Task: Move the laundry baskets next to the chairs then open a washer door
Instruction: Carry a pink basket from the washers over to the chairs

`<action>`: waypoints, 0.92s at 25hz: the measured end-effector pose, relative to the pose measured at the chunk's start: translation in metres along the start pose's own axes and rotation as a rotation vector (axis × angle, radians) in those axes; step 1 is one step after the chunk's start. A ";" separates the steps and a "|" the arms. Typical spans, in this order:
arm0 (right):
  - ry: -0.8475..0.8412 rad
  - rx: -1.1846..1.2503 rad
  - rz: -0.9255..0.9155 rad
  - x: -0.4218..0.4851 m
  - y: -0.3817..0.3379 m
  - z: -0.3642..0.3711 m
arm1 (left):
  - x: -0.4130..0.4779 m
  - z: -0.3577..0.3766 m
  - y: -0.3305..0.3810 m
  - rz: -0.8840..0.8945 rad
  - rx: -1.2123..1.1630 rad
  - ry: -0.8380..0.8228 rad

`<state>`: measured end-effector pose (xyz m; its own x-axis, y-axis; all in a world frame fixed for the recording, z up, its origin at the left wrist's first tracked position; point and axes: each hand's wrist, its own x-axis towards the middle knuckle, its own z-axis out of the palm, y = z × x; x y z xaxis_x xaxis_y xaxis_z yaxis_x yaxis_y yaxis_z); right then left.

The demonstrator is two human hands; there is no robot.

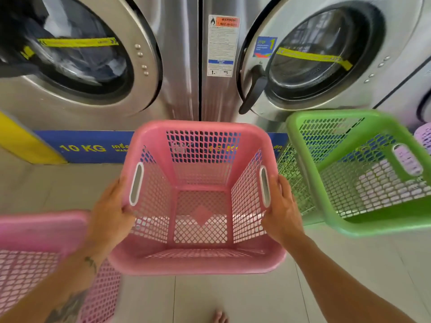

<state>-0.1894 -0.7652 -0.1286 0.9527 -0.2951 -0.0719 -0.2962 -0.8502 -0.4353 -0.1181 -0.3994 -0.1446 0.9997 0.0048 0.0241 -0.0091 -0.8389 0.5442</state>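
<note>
An empty pink laundry basket is in the middle of the view, in front of two steel washers. My left hand grips its left side by the handle slot. On the opposite side my right hand grips the right handle. The left washer door is shut, with laundry behind the glass. The right washer door is shut too, its drum empty and its black handle on the left edge. No chairs are in view.
A green basket stands close on the right, with a lilac basket behind it. A second pink basket sits at lower left under my forearm. Pale tiled floor lies below, with a bare foot at the bottom edge.
</note>
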 end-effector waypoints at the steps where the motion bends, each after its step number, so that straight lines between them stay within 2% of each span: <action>1: 0.008 0.010 -0.015 -0.013 0.000 0.003 | -0.015 -0.004 -0.005 0.001 -0.011 0.014; 4: 0.024 0.011 -0.028 -0.061 0.002 0.010 | -0.066 -0.024 -0.006 0.016 -0.082 0.034; 8: -0.022 -0.019 -0.061 -0.125 -0.004 0.015 | -0.141 -0.042 -0.014 -0.114 -0.235 0.054; 12: -0.127 -0.068 -0.030 -0.165 -0.001 0.024 | -0.193 -0.040 -0.034 -0.069 -0.234 -0.006; 13: -0.158 -0.076 -0.018 -0.172 0.003 0.030 | -0.202 -0.035 -0.040 -0.051 -0.213 -0.022; 18: -0.257 -0.086 -0.015 -0.183 0.026 0.067 | -0.232 0.018 -0.072 -0.230 -0.101 -0.058; 23: -0.194 -0.133 -0.034 -0.169 0.047 0.106 | -0.232 0.063 -0.090 -0.242 -0.121 -0.002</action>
<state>-0.3572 -0.7089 -0.2323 0.9537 -0.1866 -0.2357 -0.2573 -0.9121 -0.3191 -0.3482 -0.3597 -0.2520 0.9733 0.1956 -0.1204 0.2272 -0.7427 0.6299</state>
